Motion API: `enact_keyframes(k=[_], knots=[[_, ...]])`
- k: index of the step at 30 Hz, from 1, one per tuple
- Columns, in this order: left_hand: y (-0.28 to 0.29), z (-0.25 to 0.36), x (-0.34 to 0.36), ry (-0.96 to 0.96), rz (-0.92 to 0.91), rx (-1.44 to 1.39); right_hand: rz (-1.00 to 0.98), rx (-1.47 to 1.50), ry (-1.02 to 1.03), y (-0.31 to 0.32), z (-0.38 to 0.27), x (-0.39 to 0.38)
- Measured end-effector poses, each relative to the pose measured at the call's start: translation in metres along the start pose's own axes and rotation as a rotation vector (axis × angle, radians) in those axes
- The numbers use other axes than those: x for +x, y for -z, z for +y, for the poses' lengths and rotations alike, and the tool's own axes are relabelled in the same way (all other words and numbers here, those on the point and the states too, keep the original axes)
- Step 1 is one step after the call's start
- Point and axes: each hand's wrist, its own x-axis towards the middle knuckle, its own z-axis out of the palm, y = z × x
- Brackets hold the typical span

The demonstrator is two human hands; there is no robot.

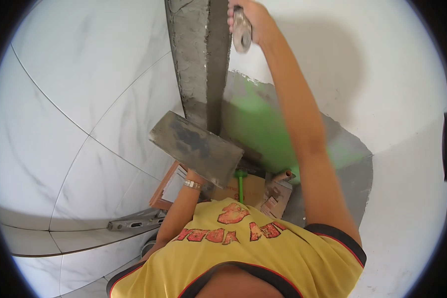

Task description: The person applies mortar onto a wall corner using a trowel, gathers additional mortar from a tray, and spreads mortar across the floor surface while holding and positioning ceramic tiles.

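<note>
trowel (242, 36) held high in outstretched right hand (260, 21).

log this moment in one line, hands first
left hand: under mortar-smeared hawk, grip hidden | right hand: gripping tool handle, working end unseen | nearby: mortar-coated column, spirit level

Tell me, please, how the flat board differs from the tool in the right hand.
The board shows a broad, flat face; the tool, mainly a rounded handle. The board sits slanted over the left hand, lower in view; the tool is in the right hand, higher. Both look soiled.
</note>
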Motion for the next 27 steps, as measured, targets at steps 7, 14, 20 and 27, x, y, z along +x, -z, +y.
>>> enact_keyframes(k=[7, 14, 20, 27], knots=[[-0.007, 0.015, -0.021, 0.008, 0.049, -0.078, -0.009, -0.555, -0.094, 0.042, 0.102, -0.207], [-0.032, 0.015, -0.091, 0.128, 0.358, 0.582, -0.194, -0.895, -0.069, 0.024, 0.207, -0.393], [-0.053, 0.019, -0.116, 0.469, 0.312, 1.245, -0.073, -0.865, -0.244, -0.010, 0.235, -0.477], [-0.066, -0.003, -0.082, 0.509, 0.071, 1.442, 0.288, -0.951, -0.452, -0.035, 0.226, -0.601]])
